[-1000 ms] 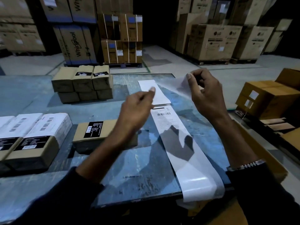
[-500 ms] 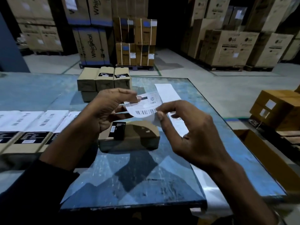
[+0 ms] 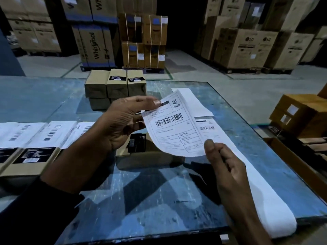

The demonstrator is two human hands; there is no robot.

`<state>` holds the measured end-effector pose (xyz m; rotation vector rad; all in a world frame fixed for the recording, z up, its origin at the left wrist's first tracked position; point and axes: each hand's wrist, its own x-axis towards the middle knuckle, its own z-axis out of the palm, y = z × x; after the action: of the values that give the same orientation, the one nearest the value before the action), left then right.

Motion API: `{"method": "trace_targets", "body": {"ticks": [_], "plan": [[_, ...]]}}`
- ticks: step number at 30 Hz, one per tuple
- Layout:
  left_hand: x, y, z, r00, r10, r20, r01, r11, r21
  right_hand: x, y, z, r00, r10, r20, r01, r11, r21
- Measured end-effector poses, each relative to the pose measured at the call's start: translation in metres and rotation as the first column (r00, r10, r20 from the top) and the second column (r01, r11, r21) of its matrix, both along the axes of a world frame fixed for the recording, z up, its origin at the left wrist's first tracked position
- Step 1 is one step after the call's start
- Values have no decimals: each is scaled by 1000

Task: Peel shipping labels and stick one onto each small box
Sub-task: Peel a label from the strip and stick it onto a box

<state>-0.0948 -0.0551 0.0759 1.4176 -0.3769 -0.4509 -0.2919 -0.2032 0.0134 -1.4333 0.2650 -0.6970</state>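
Your right hand [image 3: 228, 167] pinches the near corner of the peeled shipping label [image 3: 174, 128] between thumb and curled fingers, while your left hand [image 3: 123, 121] grips its far left edge, thumb on top. You hold the label curved in the air above the small box [image 3: 141, 152] lying on the blue table [image 3: 159, 200]. The backing strip [image 3: 247, 174] runs along the table just to the right. Labelled boxes [image 3: 35, 138] lie at the left; a stack of unlabelled boxes [image 3: 115, 85] stands farther back.
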Motion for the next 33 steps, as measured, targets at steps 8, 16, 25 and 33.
{"method": "trace_targets", "body": {"ticks": [8,16,25,33], "plan": [[15,0,-9,997,-55,47,54,998,26,3,2,-13,992,8,-123,-4,999,35],[18,4,-6,956,-77,284,-1,964,266,-1,4,-20,984,-80,-162,78,997,-16],[8,-3,-18,942,-63,330,-47,948,316,0,10,-30,975,-147,-169,113,974,-199],[10,-7,-20,949,-38,313,-63,950,307,2,8,-33,961,-159,-225,106,967,-233]]}}
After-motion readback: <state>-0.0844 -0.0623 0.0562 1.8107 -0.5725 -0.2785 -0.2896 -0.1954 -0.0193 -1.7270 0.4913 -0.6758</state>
